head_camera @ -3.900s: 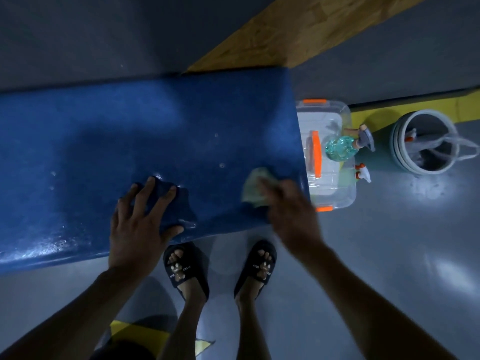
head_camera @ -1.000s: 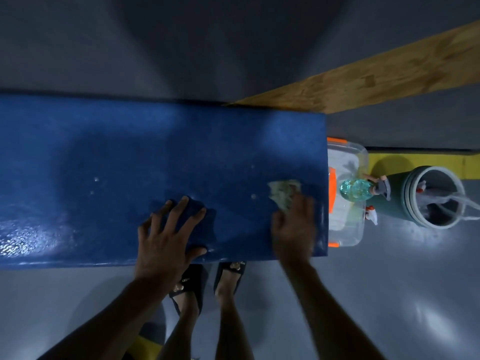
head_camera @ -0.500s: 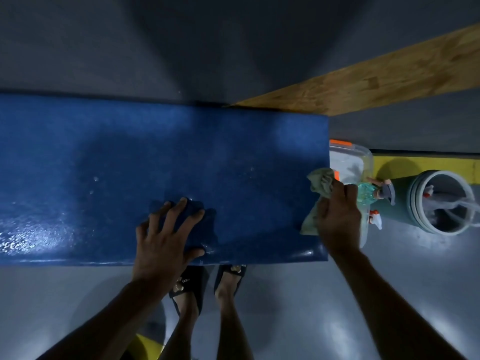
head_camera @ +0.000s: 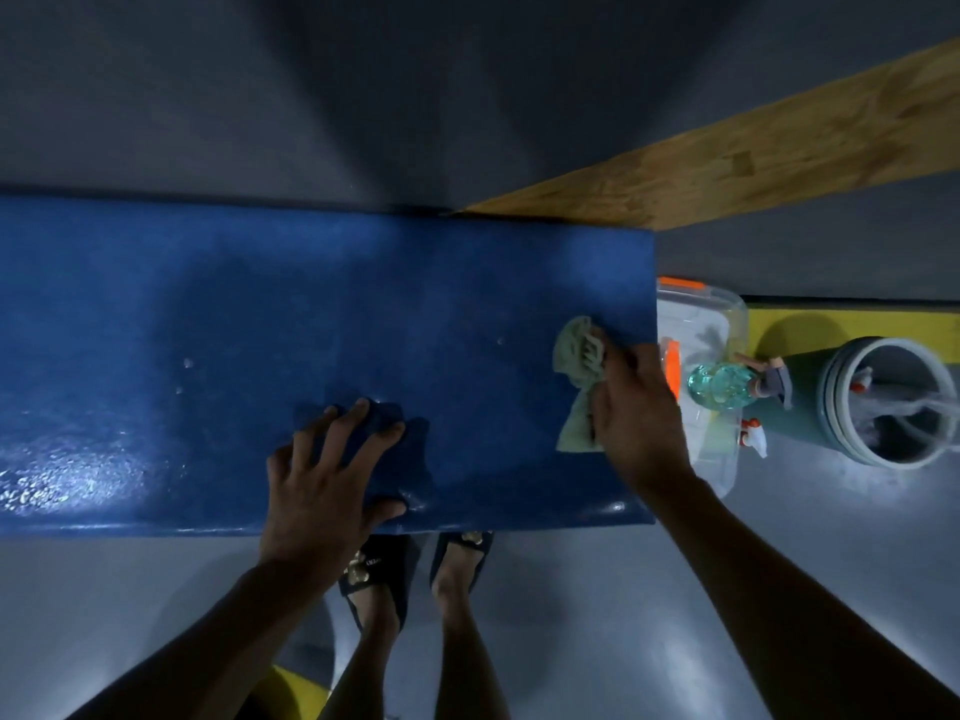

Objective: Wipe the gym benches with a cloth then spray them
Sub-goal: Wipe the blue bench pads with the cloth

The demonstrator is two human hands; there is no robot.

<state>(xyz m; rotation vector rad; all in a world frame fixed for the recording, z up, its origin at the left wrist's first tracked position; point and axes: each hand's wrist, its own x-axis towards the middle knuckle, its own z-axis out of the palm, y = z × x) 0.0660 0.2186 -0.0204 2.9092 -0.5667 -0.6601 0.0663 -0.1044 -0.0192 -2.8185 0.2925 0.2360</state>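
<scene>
A long blue padded gym bench (head_camera: pixel 218 314) runs across the view, wet and shiny at its left end. My right hand (head_camera: pixel 641 413) grips a pale green cloth (head_camera: pixel 576 376) near the bench's right end, with the cloth bunched and hanging from the fingers onto the pad. My left hand (head_camera: pixel 324 475) lies flat with spread fingers on the bench's near edge, holding nothing. A clear teal spray bottle (head_camera: pixel 727 384) lies on a plastic box just past the right end.
A clear plastic box (head_camera: pixel 722 314) with orange clips stands on the grey floor at the bench's right end. A round bucket (head_camera: pixel 841 402) with tools stands further right. A wooden beam (head_camera: pixel 753 153) crosses behind. My sandalled feet (head_camera: pixel 415 569) are under the near edge.
My right hand has brought the cloth back left from the bench's right edge onto the pad. My left hand has stayed pressed in place.
</scene>
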